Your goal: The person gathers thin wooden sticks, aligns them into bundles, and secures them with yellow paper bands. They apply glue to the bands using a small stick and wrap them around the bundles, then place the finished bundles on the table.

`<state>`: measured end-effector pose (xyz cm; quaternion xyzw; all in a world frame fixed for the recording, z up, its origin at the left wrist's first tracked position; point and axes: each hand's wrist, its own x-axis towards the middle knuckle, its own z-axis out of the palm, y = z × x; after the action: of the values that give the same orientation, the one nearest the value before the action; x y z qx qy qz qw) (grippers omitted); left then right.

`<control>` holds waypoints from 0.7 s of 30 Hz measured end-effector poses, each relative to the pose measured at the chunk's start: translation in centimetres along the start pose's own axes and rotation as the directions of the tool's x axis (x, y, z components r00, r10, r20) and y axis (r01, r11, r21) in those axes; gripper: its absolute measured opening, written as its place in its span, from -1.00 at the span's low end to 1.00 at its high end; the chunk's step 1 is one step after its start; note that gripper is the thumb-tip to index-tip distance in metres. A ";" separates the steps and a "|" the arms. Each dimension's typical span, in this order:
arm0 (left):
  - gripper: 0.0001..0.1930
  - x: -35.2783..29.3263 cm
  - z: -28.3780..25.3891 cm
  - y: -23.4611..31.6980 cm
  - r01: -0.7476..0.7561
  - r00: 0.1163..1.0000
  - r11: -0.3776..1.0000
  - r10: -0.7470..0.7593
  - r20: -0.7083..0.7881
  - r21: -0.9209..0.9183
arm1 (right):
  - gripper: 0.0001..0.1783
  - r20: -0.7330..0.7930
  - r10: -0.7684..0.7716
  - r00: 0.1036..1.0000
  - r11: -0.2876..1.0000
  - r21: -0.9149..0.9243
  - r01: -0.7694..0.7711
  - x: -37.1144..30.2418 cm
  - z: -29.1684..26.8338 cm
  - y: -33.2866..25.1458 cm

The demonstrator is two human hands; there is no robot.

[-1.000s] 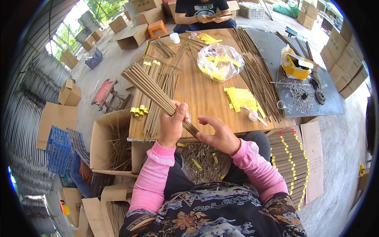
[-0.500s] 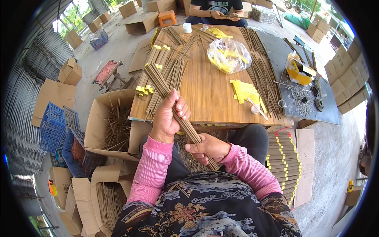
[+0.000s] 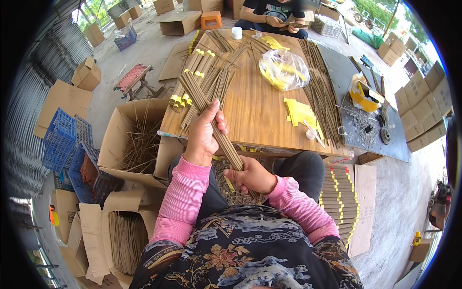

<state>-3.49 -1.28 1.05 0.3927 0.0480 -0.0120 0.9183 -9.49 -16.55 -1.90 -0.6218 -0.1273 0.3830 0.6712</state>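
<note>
A bundle of thin brown incense sticks [image 3: 224,140] slants across my lap, its upper end over the table's near left side. My left hand [image 3: 206,130] is wrapped round the upper part, thumb along the sticks. Lower down, my right hand [image 3: 253,177] grips the same bundle near its bottom end. Beyond my left hand, loose sticks [image 3: 220,91] lie on the wooden table [image 3: 248,115]. Beside them are finished-looking bundles banded in yellow [image 3: 180,100]. Yellow paper strips [image 3: 301,112] lie on the table to the right, with a small white glue pot [image 3: 310,134].
Open cardboard boxes of sticks [image 3: 109,139] stand at my left, near blue crates [image 3: 62,139]. A clear bag of yellow strips [image 3: 284,70] and a white jar [image 3: 237,32] sit on the table. Banded bundles [image 3: 339,202] lie at my right. Across the table a person [image 3: 276,14] handles sticks.
Both hands keep hold of the bundle, and its lower end has shifted slightly left. The whole view has swung a little. The person opposite has raised their sticks.
</note>
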 end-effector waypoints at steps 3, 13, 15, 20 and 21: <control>-0.74 -0.9 0.4 -0.2 -0.031 0.995 0.998 0.037 -0.092 0.061 | -0.76 -0.151 -0.115 0.982 0.969 -0.234 0.078 0.3 0.1 0.7; -0.73 1.1 -0.9 0.9 -0.036 0.996 0.998 0.031 -0.087 -0.055 | -0.79 -0.112 0.024 0.993 0.984 -0.174 -0.043 0.7 0.0 -0.6; -0.73 1.3 -0.8 0.6 -0.095 0.985 0.995 0.095 -0.143 0.008 | -0.79 -0.166 -0.088 0.982 0.934 -0.356 0.024 1.0 -0.3 0.0; -0.71 2.4 -1.7 1.3 -0.097 0.986 0.994 0.088 -0.139 -0.055 | -0.72 -0.124 -0.080 0.989 0.925 -0.378 0.027 2.2 -1.1 0.4; -0.70 2.6 -2.0 1.4 -0.056 0.995 0.991 0.046 -0.086 -0.119 | -0.72 -0.047 0.015 0.999 0.971 -0.237 -0.026 2.1 -1.1 -0.1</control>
<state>-0.96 1.13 0.41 0.3376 0.0767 0.0305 0.9377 -7.32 -15.99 -2.68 -0.7073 -0.1505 0.3579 0.5907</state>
